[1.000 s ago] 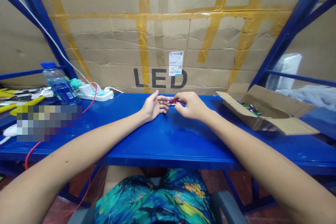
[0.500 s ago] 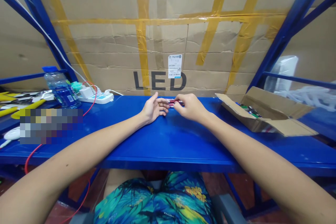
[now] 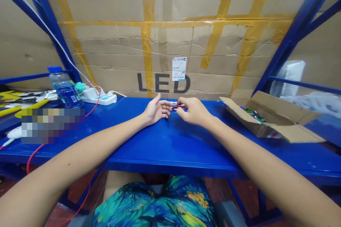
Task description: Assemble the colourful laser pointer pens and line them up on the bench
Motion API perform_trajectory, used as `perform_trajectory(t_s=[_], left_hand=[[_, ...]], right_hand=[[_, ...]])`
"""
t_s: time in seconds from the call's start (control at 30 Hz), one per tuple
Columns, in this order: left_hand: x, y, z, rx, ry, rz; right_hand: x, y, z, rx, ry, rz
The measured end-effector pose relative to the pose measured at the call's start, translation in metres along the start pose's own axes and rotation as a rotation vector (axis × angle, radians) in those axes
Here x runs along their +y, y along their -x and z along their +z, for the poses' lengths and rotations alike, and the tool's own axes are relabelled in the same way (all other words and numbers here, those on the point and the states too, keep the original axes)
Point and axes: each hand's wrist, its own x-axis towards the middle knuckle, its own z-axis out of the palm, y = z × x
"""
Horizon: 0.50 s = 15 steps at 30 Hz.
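Several slim pens (image 3: 174,109), red and silver, lie at the back of the blue table (image 3: 160,149). My right hand (image 3: 193,110) pinches a red pen (image 3: 175,106) between thumb and fingertips just above them. Its left end points toward the fingers of my left hand (image 3: 157,109). That hand rests on its side at the left of the pens, thumb up and fingers loosely bent, with the palm facing right. Nothing is gripped in it. My fingers partly hide the pens on both sides.
An open cardboard box (image 3: 269,131) with several green, blue and dark pieces stands on the right. To the left are a bottle (image 3: 65,88), a power strip (image 3: 102,98), red cable and yellow-handled tools (image 3: 34,108). A large cardboard sheet (image 3: 119,49) rises behind the table.
My right hand has lifted a red pen slightly and tilted it, its left end now near my left fingers. The left hand has stayed put. The view has shifted slightly.
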Motion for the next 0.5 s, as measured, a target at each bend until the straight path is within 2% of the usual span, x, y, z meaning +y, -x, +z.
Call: perform_trajectory(t_s=[0.5], left_hand=[[-0.0004,0.0002,0.001,0.066,0.018,0.001]], right_hand=[[-0.0002,-0.0017,-0.0004,0.049,-0.094,0.055]])
